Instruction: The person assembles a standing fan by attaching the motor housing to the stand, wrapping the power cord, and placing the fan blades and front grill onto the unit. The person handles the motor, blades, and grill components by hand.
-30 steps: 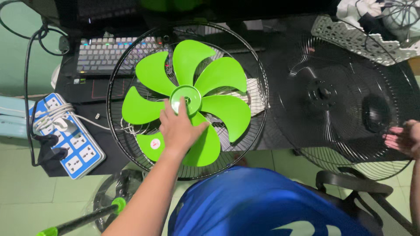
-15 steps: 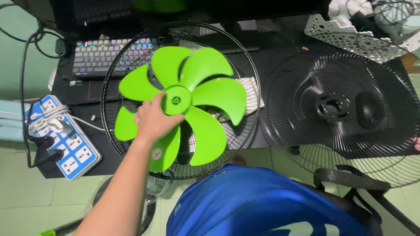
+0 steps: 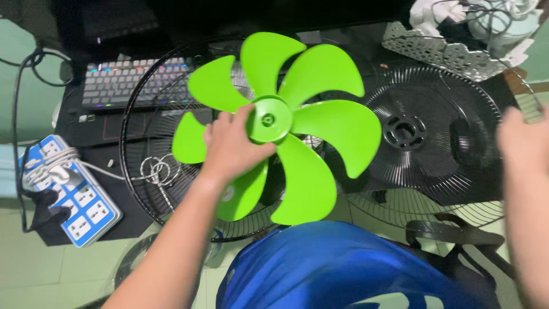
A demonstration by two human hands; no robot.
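Fan blades (image 3: pixel 297 123), bright green, are up off the counter (image 3: pixel 354 43) and in the left hand (image 3: pixel 231 146), which grips them at the round hub (image 3: pixel 267 119), fingers wrapped round its left edge with the thumb low. The whole blade wheel hangs tilted above the gap between two black wire guards. On the left lies the open ring guard (image 3: pixel 148 166), thin spokes, with a coil of wire (image 3: pixel 155 170) resting inside it. On the right sits the denser black grille (image 3: pixel 423 137) with its round centre mount showing just beside the rightmost blade tip.

Over at the right edge, the right hand (image 3: pixel 523 143) comes in blurred, raised above the outer rim of that grille; I can't tell whether it's clenched or spread, and it doesn't appear to be holding anything.

Further back on the dark counter, a keyboard (image 3: pixel 123 83) with lit keys sits behind the ring guard. Far right, a white perforated basket (image 3: pixel 452 54) holds cloth and cables. Near left, a blue and white power strip (image 3: pixel 74 191) lies with a black plug in it and a white cord draped across. Closest to us, the person's blue shirt (image 3: pixel 331 266) fills the bottom of the view, with a black chair arm (image 3: pixel 457 234) just to its right.
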